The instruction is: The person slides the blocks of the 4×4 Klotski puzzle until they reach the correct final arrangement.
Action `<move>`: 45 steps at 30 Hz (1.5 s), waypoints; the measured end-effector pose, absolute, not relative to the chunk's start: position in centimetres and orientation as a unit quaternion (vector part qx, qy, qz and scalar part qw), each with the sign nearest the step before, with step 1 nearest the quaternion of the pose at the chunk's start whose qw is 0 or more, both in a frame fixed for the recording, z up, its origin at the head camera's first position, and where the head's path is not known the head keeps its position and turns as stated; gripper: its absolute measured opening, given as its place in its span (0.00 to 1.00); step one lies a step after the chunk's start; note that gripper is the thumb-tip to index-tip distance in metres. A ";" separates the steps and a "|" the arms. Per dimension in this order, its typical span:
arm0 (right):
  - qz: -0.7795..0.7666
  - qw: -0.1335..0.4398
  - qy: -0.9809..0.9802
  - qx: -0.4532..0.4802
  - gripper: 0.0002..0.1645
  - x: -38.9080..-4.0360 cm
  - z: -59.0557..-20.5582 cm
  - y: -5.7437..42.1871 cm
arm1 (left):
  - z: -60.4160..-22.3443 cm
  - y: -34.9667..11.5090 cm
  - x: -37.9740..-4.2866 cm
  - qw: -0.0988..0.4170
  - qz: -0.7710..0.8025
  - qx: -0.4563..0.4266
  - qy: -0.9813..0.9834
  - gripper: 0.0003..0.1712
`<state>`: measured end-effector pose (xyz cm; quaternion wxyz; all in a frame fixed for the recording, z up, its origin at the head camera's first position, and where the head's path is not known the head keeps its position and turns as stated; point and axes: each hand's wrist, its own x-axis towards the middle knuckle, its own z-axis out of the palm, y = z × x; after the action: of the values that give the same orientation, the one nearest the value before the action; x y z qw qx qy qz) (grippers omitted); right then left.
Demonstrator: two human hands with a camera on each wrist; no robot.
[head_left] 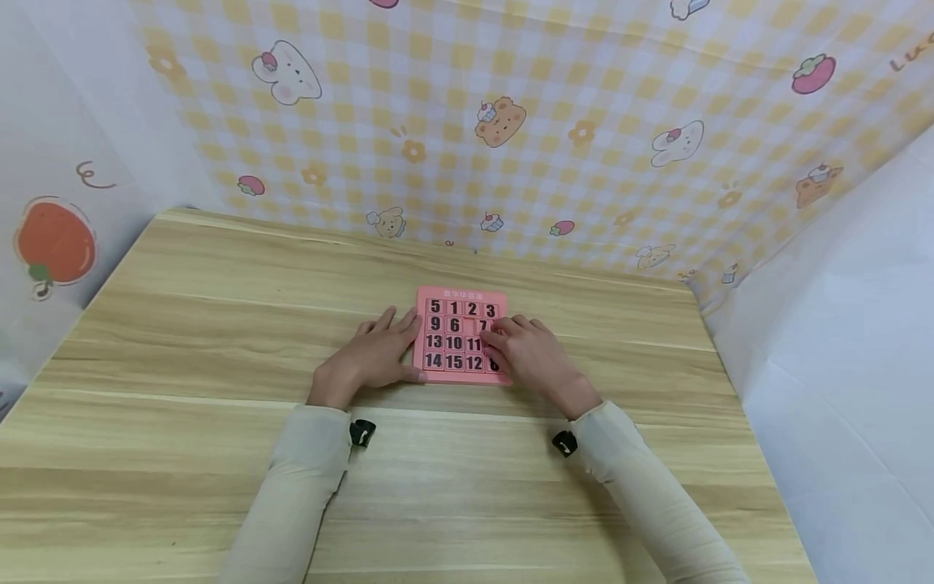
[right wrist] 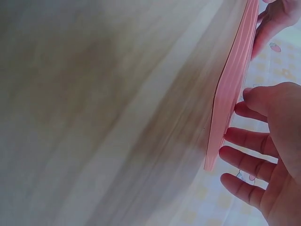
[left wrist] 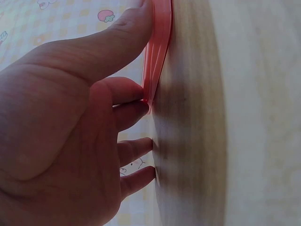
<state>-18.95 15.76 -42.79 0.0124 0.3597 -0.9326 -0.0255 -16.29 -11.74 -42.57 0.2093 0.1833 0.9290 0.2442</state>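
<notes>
A pink number sliding puzzle (head_left: 462, 294) lies flat on the wooden table, its numbered tiles facing up. Between the 6 tile (head_left: 455, 325) and the 7 tile (head_left: 481, 326) there is a narrow pink gap; the 7 stands a little left of the 3 above it. My right hand (head_left: 536, 357) is over the puzzle's right side, fingertips on or just beside the 7, hiding the tile below it and part of the 8. My left hand (head_left: 374, 354) rests along the left edge, thumb at the lower left corner, fingers extended, some touching the table.
The wooden table (head_left: 219, 462) spreads around the puzzle on all sides. Behind it hangs a yellow checked cloth (head_left: 438, 105) with cartoon prints. Pale walls stand at left and right. A small black device (head_left: 362, 432) sits at each wrist.
</notes>
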 end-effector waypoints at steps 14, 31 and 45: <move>-0.032 0.004 -0.930 0.366 0.22 -18.9 -42.8 15.3 | -42.6 -11.7 -16.1 0.211 0.248 0.182 0.928 0.56; -0.035 -0.002 -0.931 0.364 0.24 -18.8 -42.8 14.3 | -42.7 -11.7 -16.3 0.208 0.240 0.188 0.929 0.56; 0.014 -0.007 -0.943 0.333 0.25 -19.1 -42.6 15.7 | -42.7 -11.7 -16.3 0.207 0.243 0.187 0.929 0.55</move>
<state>-19.11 15.68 -42.61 -0.0073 0.3330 -0.9428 0.0139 -16.32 -11.68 -42.72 0.2065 0.1868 0.9291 0.2433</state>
